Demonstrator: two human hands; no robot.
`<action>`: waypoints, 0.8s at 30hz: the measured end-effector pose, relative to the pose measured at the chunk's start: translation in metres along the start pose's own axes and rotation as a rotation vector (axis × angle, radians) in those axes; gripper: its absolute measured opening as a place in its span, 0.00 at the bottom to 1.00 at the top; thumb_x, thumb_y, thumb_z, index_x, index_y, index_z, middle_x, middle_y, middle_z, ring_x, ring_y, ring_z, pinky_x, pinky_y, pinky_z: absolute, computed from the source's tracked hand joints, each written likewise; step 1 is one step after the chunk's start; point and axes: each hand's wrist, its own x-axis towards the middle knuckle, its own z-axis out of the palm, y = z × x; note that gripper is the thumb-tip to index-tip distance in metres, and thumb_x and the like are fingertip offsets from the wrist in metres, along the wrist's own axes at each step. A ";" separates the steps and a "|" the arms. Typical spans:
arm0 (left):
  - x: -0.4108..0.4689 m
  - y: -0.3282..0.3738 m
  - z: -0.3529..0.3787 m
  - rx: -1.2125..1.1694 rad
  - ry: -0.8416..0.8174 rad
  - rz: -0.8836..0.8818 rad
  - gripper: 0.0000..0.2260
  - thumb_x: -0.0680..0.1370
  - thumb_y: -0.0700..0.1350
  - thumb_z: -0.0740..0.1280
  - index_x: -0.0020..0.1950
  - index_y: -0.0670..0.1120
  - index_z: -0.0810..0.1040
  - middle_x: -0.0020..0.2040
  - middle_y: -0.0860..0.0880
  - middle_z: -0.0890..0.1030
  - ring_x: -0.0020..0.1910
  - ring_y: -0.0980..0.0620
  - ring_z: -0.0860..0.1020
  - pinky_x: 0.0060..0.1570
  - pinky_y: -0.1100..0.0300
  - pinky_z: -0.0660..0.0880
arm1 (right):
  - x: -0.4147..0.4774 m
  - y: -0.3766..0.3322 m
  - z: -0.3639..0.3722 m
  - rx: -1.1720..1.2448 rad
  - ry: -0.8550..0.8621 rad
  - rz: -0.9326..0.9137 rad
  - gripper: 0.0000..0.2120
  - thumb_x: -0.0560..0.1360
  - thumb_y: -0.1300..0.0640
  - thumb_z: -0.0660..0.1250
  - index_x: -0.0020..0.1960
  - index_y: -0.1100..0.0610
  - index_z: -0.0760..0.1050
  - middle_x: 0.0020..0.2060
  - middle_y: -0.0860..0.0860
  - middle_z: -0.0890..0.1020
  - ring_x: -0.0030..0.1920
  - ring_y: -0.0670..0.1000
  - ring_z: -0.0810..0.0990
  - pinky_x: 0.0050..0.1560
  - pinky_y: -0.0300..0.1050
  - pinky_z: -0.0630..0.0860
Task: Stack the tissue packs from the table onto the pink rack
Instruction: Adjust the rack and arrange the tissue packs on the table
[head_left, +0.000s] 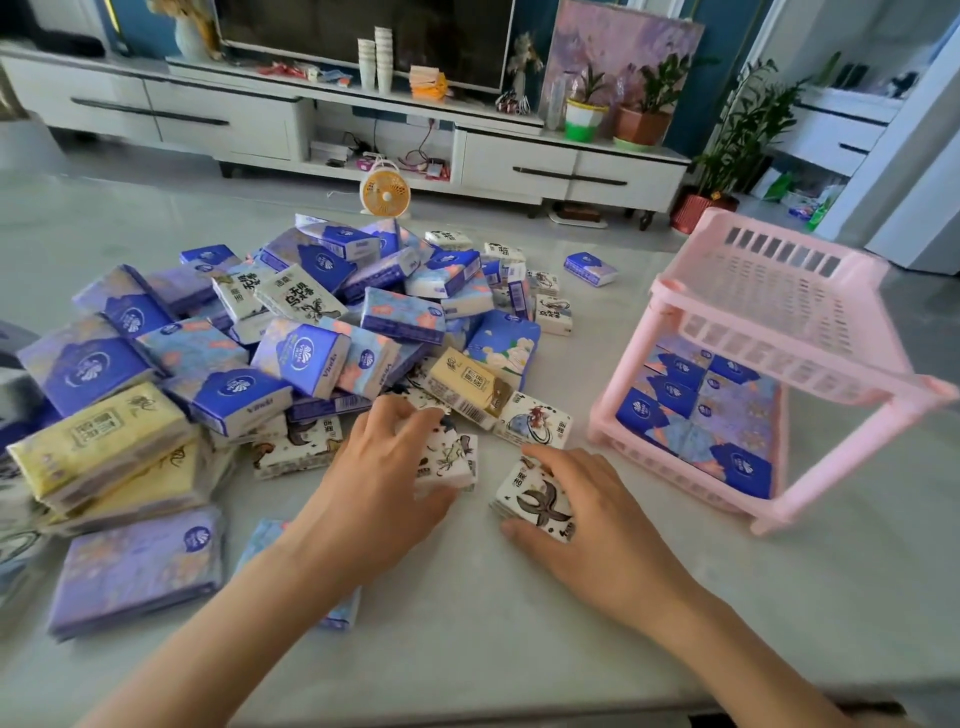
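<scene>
A big heap of tissue packs (291, 332), blue, purple, yellow and white, covers the left and middle of the pale table (623, 597). My left hand (379, 483) grips a small white pack with dark drawings (452, 457) at the heap's near edge. My right hand (587, 514) holds another white pack with a dark figure (535, 501) flat on the table. The pink two-tier rack (779, 322) stands at the right. Its lower shelf holds several blue and purple packs (701, 421); its top shelf is bare.
One blue pack (590, 268) lies alone behind the rack. A purple pack (140, 571) sits near the table's front left. Beyond the table are a small orange fan (385, 193) on the floor, a white TV cabinet (322, 124) and potted plants (644, 104).
</scene>
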 end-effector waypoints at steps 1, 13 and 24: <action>-0.001 -0.001 0.000 -0.008 0.003 0.002 0.30 0.73 0.52 0.68 0.72 0.49 0.62 0.65 0.49 0.62 0.65 0.49 0.64 0.62 0.62 0.62 | 0.001 0.000 0.001 -0.005 0.003 -0.002 0.28 0.73 0.39 0.64 0.70 0.45 0.62 0.54 0.37 0.63 0.60 0.40 0.63 0.56 0.27 0.56; -0.011 0.006 0.000 -0.032 0.019 -0.016 0.41 0.67 0.56 0.73 0.74 0.52 0.57 0.56 0.56 0.57 0.61 0.56 0.58 0.55 0.73 0.53 | 0.009 -0.001 -0.001 0.142 0.083 0.034 0.30 0.69 0.53 0.69 0.69 0.47 0.63 0.56 0.44 0.67 0.55 0.37 0.68 0.56 0.31 0.68; -0.016 0.035 0.023 -0.302 0.099 0.016 0.34 0.64 0.47 0.78 0.57 0.63 0.58 0.52 0.67 0.61 0.49 0.67 0.61 0.48 0.70 0.59 | -0.015 0.049 -0.045 0.401 0.313 0.271 0.14 0.69 0.62 0.73 0.42 0.46 0.73 0.47 0.49 0.75 0.46 0.50 0.78 0.50 0.41 0.75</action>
